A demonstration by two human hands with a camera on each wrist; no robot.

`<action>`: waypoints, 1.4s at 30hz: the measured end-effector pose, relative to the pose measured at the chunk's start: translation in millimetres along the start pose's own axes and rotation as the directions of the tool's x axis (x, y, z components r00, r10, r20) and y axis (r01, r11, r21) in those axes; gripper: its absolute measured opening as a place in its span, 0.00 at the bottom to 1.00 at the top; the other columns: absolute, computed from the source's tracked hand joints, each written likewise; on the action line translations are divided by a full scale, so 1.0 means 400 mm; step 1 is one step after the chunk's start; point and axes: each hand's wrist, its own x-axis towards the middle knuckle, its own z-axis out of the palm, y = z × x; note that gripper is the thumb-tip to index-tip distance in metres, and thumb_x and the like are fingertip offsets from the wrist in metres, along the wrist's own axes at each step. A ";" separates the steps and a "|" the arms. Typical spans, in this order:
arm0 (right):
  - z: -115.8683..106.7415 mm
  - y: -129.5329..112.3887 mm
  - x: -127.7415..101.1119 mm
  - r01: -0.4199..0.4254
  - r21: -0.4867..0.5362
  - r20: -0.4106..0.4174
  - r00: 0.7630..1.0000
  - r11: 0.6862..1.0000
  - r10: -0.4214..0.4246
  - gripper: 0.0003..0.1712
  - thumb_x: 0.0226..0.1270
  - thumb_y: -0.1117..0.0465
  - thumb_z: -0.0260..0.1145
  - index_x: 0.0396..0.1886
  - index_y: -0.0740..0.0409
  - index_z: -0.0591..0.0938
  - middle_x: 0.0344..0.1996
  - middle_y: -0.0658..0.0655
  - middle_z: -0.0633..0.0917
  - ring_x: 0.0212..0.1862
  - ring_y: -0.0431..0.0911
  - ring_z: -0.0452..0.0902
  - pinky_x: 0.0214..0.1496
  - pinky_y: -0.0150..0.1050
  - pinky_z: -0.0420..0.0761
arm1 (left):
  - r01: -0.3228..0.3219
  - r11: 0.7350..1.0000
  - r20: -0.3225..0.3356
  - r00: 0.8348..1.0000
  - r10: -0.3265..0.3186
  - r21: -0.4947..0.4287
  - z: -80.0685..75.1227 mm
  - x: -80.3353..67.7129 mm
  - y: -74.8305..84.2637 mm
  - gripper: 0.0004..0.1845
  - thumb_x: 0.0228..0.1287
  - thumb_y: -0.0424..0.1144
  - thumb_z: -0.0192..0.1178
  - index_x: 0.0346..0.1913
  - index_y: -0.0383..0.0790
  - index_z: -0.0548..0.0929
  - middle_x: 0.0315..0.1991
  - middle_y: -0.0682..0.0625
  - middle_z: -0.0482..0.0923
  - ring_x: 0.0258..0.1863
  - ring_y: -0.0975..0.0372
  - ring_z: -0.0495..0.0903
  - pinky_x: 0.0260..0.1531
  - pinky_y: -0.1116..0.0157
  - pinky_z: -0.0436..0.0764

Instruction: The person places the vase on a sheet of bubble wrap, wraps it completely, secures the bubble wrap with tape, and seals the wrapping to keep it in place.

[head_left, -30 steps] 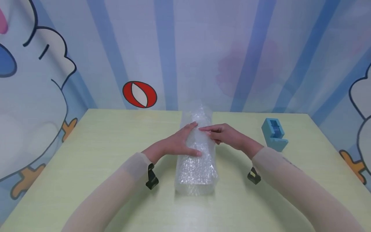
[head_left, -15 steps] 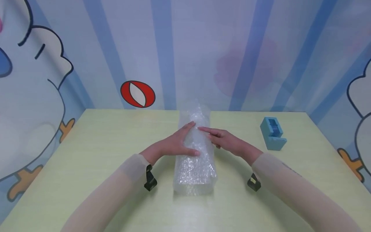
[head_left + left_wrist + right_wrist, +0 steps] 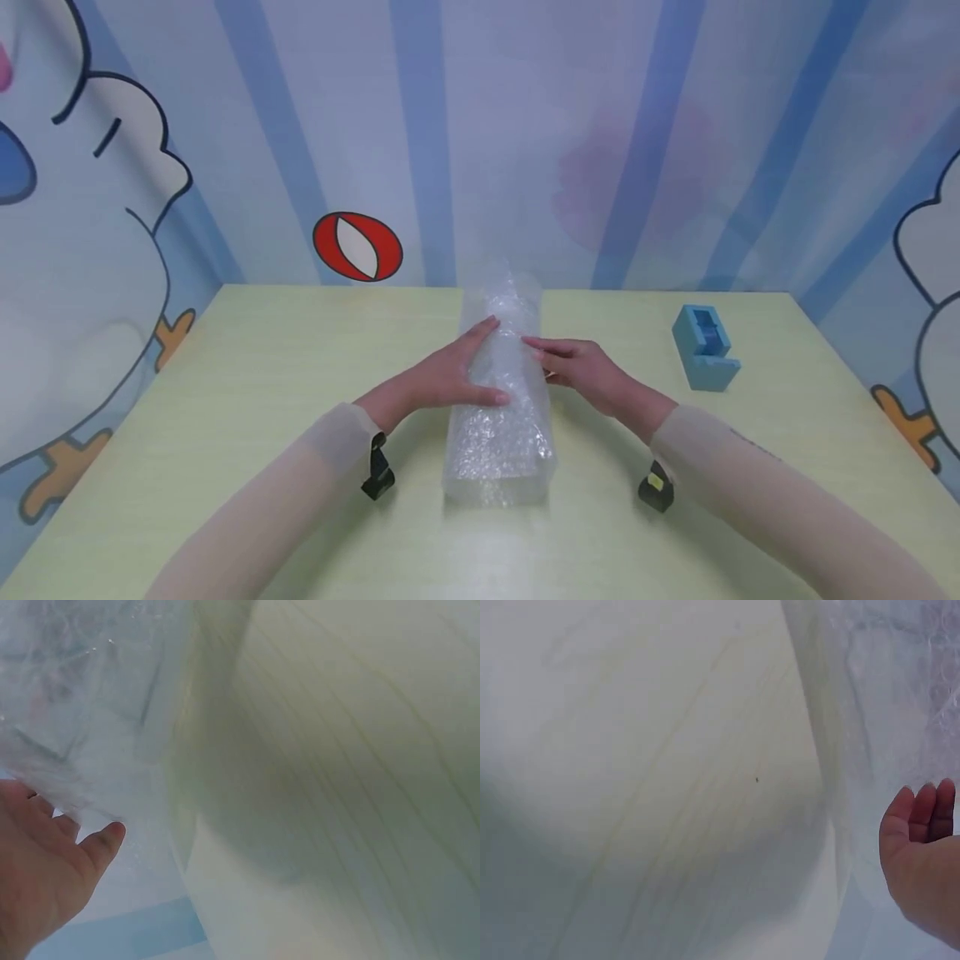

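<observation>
A long bundle of clear bubble wrap [image 3: 498, 442] lies on the table, running away from the person; what is inside it does not show. My left hand [image 3: 444, 373] rests on its left side, thumb and forefinger spread across the top. In the left wrist view the left hand's loosely bent fingers lie along the wrap [image 3: 82, 697]. My right hand [image 3: 588, 367] is at the right side, its nearly straight forefinger touching the top. Seen from the right wrist, the right hand's other fingers [image 3: 922, 806] are slightly bent beside the bundle.
A light-blue tape dispenser [image 3: 705, 350] stands at the back right of the pale yellow table [image 3: 322, 333]. A striped, cartoon-printed backdrop [image 3: 510, 150] rises behind the table's far edge. Small black wrist cameras hang below both sleeves.
The bundle and my left hand have shifted slightly left in the head view. My right forefinger has moved a little toward the bundle's right edge, nearer the thumb.
</observation>
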 end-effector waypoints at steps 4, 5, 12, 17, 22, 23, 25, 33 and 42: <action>0.010 -0.006 -0.012 -0.061 0.039 -0.080 0.995 0.997 0.064 0.24 0.79 0.60 0.58 0.71 0.61 0.74 0.71 0.66 0.75 0.67 0.57 0.78 0.69 0.51 0.80 | 0.019 0.999 -0.027 0.999 -0.018 0.033 0.003 -0.009 0.006 0.59 0.61 0.57 0.70 0.84 0.48 0.42 0.86 0.49 0.38 0.83 0.46 0.51 0.76 0.43 0.66; 0.011 -0.007 -0.015 -0.065 0.044 -0.085 0.994 0.997 0.069 0.24 0.79 0.61 0.58 0.71 0.61 0.74 0.72 0.66 0.75 0.68 0.58 0.77 0.69 0.51 0.79 | 0.028 0.999 -0.037 0.999 -0.026 0.038 0.004 -0.011 0.006 0.59 0.61 0.57 0.70 0.84 0.47 0.43 0.86 0.48 0.37 0.83 0.46 0.51 0.76 0.43 0.66; 0.017 -0.013 -0.047 -0.089 0.050 -0.044 0.995 0.995 0.092 0.27 0.82 0.62 0.53 0.77 0.56 0.68 0.77 0.65 0.67 0.77 0.61 0.66 0.76 0.57 0.70 | 0.094 0.993 -0.115 0.988 -0.102 -0.072 0.029 -0.036 0.014 0.58 0.61 0.57 0.70 0.83 0.42 0.45 0.84 0.40 0.42 0.79 0.43 0.59 0.70 0.41 0.73; 0.035 -0.020 -0.078 -0.103 0.028 -0.033 0.994 0.994 0.104 0.29 0.85 0.53 0.48 0.81 0.51 0.63 0.78 0.66 0.64 0.78 0.63 0.61 0.77 0.60 0.68 | 0.147 0.970 -0.129 0.976 -0.174 -0.194 0.052 -0.049 0.019 0.56 0.64 0.55 0.67 0.83 0.41 0.43 0.82 0.38 0.48 0.75 0.42 0.63 0.68 0.41 0.75; 0.050 -0.028 -0.110 -0.103 0.035 0.051 0.994 0.994 0.101 0.34 0.86 0.47 0.43 0.84 0.45 0.51 0.84 0.62 0.51 0.82 0.63 0.51 0.78 0.63 0.64 | 0.145 0.950 -0.138 0.972 -0.188 -0.276 0.068 -0.050 0.014 0.56 0.66 0.54 0.66 0.83 0.42 0.42 0.81 0.37 0.51 0.75 0.41 0.65 0.68 0.41 0.75; 0.051 -0.028 -0.114 -0.099 0.039 0.063 0.993 0.994 0.096 0.34 0.86 0.46 0.42 0.85 0.45 0.49 0.84 0.62 0.49 0.83 0.63 0.49 0.79 0.63 0.63 | 0.142 0.949 -0.141 0.972 -0.188 -0.282 0.070 -0.050 0.013 0.55 0.65 0.54 0.66 0.84 0.43 0.42 0.81 0.37 0.52 0.75 0.41 0.65 0.67 0.41 0.76; 0.051 -0.028 -0.120 -0.087 0.038 0.081 0.993 0.995 0.083 0.35 0.86 0.46 0.41 0.85 0.44 0.46 0.85 0.60 0.46 0.84 0.62 0.47 0.80 0.63 0.61 | 0.137 0.947 -0.146 0.972 -0.185 -0.291 0.073 -0.049 0.013 0.55 0.65 0.55 0.67 0.84 0.44 0.43 0.81 0.38 0.53 0.74 0.42 0.66 0.66 0.41 0.77; 0.042 -0.023 -0.102 -0.056 0.039 0.102 0.993 0.998 0.052 0.35 0.86 0.45 0.39 0.85 0.44 0.42 0.85 0.59 0.44 0.85 0.61 0.44 0.81 0.64 0.56 | 0.136 0.937 -0.165 0.966 -0.197 -0.321 0.073 -0.027 0.013 0.55 0.66 0.56 0.66 0.84 0.46 0.42 0.81 0.39 0.55 0.75 0.42 0.66 0.67 0.41 0.75; 0.028 -0.019 -0.086 -0.059 0.061 0.094 0.994 0.996 0.053 0.35 0.87 0.49 0.38 0.85 0.46 0.41 0.85 0.59 0.42 0.85 0.61 0.42 0.82 0.64 0.52 | 0.128 0.937 -0.153 0.971 -0.186 -0.325 0.059 -0.002 0.009 0.54 0.66 0.56 0.66 0.84 0.49 0.42 0.80 0.40 0.56 0.74 0.43 0.68 0.67 0.41 0.76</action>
